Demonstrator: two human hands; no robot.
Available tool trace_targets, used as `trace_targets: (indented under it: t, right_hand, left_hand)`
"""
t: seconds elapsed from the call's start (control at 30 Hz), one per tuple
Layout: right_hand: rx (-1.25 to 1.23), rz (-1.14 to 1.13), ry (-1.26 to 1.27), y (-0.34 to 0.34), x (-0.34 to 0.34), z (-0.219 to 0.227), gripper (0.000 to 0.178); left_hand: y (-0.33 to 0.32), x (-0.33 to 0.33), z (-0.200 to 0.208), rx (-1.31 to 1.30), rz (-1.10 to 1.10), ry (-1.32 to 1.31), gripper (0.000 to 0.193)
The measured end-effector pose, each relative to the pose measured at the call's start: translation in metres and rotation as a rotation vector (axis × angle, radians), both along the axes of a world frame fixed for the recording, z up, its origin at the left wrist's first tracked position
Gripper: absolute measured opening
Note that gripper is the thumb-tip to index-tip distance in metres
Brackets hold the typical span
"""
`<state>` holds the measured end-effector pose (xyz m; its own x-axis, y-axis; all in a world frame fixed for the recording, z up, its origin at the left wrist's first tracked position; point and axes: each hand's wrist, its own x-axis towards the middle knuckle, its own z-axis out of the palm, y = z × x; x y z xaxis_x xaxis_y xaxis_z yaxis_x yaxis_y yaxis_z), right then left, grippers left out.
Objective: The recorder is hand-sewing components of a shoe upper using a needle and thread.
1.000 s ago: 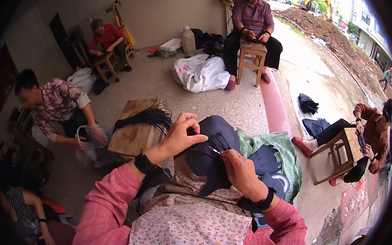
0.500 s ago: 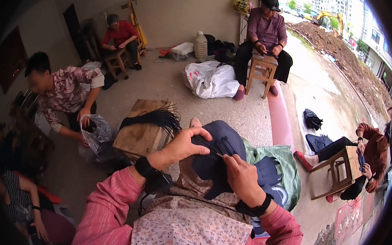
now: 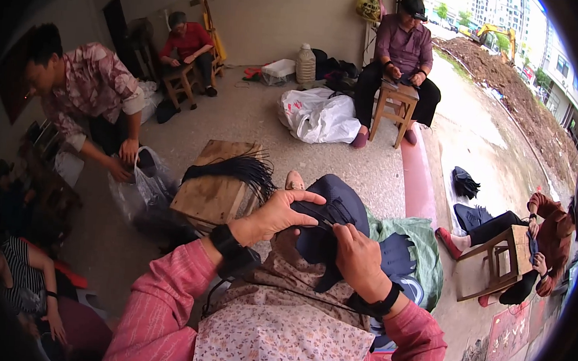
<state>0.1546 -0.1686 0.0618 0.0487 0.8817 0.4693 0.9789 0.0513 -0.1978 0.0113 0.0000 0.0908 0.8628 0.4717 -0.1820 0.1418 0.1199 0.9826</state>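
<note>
Nearest, a flowered apron [image 3: 279, 339] covers the person's lap, with pink sleeves on both forearms. Just beyond the apron, the left hand [image 3: 275, 214] has its fingers curled closed over the top of a dark blue cloth piece [image 3: 330, 216], thumb stretched across it. The right hand [image 3: 358, 259] pinches thin black strips [image 3: 326, 216] against the same cloth piece, fingers closed on them. The cloth piece lies over the knee, above the apron. Right of the cloth piece is a green sack [image 3: 424, 248] with more dark pieces on it. Left of it stands a wooden stool [image 3: 212, 189] carrying a bundle of black strips [image 3: 237, 169]. Farther left a person reaches into a clear plastic bag [image 3: 143, 185]. Beyond the stool lies a white bag [image 3: 319, 115] on the floor, and behind it a person sits at a small stool [image 3: 394, 104].
</note>
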Motion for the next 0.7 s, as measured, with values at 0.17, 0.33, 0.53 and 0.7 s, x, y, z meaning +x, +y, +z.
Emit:
trace_targets:
  t: [0.17, 0.33, 0.53, 0.7]
  right_hand:
    - [0.115, 0.003, 0.159, 0.022, -0.005, -0.008, 0.023]
    - [0.113, -0.071, 0.236, 0.019, -0.004, -0.01, 0.005]
    - [0.04, -0.126, 0.202, 0.018, -0.008, 0.001, 0.012]
    - [0.085, -0.09, 0.206, 0.025, -0.004, -0.002, 0.013]
  left_hand:
    - [0.0, 0.002, -0.009, -0.011, 0.02, 0.002, 0.043]
    - [0.012, 0.0, -0.018, 0.12, -0.07, -0.06, 0.035]
    - [0.028, -0.018, -0.021, 0.88, 0.055, -0.11, 0.023]
    - [0.054, -0.049, -0.009, 1.122, 0.096, -0.001, 0.017]
